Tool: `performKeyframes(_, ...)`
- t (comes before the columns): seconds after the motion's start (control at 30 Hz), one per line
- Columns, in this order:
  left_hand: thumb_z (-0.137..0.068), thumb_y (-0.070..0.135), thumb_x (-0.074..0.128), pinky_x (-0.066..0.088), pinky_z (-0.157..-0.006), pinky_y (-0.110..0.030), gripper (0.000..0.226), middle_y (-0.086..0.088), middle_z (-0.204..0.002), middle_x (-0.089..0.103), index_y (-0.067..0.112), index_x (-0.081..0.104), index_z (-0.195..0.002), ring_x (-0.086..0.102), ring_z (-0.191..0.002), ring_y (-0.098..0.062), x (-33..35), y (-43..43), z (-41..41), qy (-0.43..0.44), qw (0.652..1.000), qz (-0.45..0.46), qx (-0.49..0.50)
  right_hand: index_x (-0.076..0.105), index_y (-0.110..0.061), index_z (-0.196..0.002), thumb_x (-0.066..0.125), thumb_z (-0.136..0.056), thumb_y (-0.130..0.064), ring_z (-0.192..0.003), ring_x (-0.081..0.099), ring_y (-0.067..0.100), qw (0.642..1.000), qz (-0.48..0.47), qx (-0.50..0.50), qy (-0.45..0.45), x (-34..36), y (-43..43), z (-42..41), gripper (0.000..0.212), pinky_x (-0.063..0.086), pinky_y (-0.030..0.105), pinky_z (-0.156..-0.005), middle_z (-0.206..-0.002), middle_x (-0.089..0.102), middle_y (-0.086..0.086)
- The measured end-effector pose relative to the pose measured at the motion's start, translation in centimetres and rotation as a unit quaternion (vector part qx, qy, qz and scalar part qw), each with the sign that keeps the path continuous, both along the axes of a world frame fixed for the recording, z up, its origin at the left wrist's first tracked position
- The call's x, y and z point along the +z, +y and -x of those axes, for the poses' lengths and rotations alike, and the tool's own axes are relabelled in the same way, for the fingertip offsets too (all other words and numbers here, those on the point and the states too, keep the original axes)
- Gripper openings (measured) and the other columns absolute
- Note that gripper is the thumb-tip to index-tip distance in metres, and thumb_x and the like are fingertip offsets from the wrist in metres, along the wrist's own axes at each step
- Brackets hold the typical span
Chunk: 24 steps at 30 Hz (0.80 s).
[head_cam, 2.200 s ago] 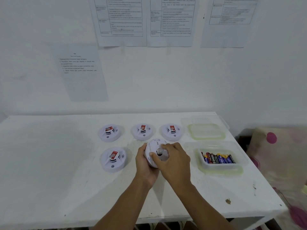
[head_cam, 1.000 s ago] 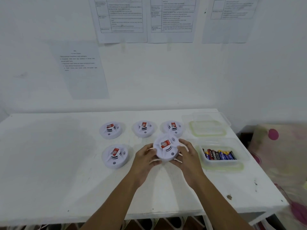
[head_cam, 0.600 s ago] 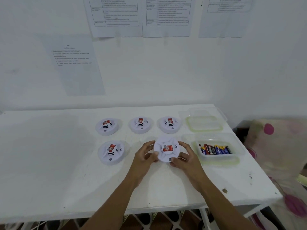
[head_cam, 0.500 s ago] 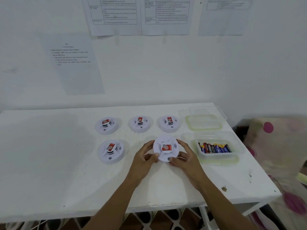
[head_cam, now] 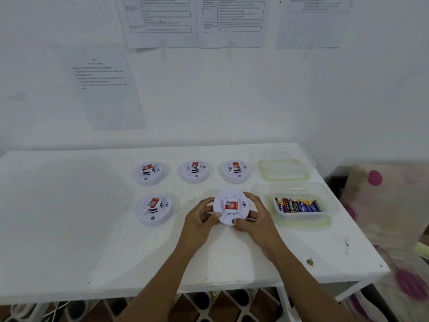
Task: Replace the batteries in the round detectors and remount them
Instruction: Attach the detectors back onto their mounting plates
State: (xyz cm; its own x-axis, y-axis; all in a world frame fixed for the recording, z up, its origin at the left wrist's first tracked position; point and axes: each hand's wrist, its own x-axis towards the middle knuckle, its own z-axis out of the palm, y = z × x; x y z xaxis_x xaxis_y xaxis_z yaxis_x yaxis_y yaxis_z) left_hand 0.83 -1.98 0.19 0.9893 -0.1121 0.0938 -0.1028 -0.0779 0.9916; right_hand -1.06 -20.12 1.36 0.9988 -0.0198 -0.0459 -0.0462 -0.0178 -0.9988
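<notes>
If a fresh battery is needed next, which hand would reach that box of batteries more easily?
Probably the right hand: the battery box sits just beyond it, while the left hand is across the held detector.

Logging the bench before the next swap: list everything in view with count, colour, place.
table: one, white, by wall
detectors on table: four, white with red labels, three in back row, one front left
held detector: one, white with red label, front centre
tub: one, clear, right of held detector
batteries: several, mixed colours, inside tub
lid: one, clear with greenish rim, behind tub
paper sheets: four, white, on wall
spotted cloth: one, pale and pink, right of table
left hand: grips held detector's left edge
right hand: grips its right edge
</notes>
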Motion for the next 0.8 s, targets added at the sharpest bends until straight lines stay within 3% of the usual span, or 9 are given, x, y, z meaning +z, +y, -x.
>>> performKeyframes(0.3, -0.093, 0.011, 0.064, 0.057, -0.079, -0.025, 0.035, 0.005, -0.119, 0.070, 0.025, 0.061, -0.125, 0.070, -0.099, -0.011, -0.02, -0.04, 0.18, -0.010, 1.000, 0.001, 0.000, 0.050, -0.032, -0.131, 0.069, -0.079, 0.006, -0.097, 0.069, 0.018, 1.000, 0.005, 0.005, 0.006, 0.28, 0.00, -0.02, 0.067, 0.060, 0.035, -0.079, -0.114, 0.070, 0.000)
performKeyframes(0.53, -0.094, 0.013, 0.064, 0.057, -0.078, -0.026, 0.036, 0.004, -0.117, 0.071, 0.021, 0.060, -0.128, 0.071, -0.096, -0.012, -0.07, -0.02, 0.19, -0.022, 1.000, -0.014, 0.008, 0.048, -0.030, -0.132, 0.068, -0.080, 0.008, -0.096, 0.069, 0.014, 1.000, 0.000, 0.011, 0.007, 0.73, 0.07, 0.06, 0.067, 0.056, 0.023, -0.070, -0.116, 0.068, -0.002)
performKeyframes(0.8, -0.094, 0.013, 0.065, 0.057, -0.077, -0.024, 0.037, 0.002, -0.117, 0.071, 0.017, 0.059, -0.130, 0.071, -0.096, -0.012, -0.42, -0.05, -0.08, -0.024, 0.999, -0.020, 0.009, 0.049, -0.038, -0.125, 0.068, -0.080, 0.007, -0.099, 0.069, 0.016, 1.000, -0.001, 0.008, 0.005, 0.50, 0.07, -0.07, 0.067, 0.058, 0.027, -0.073, -0.117, 0.068, -0.001)
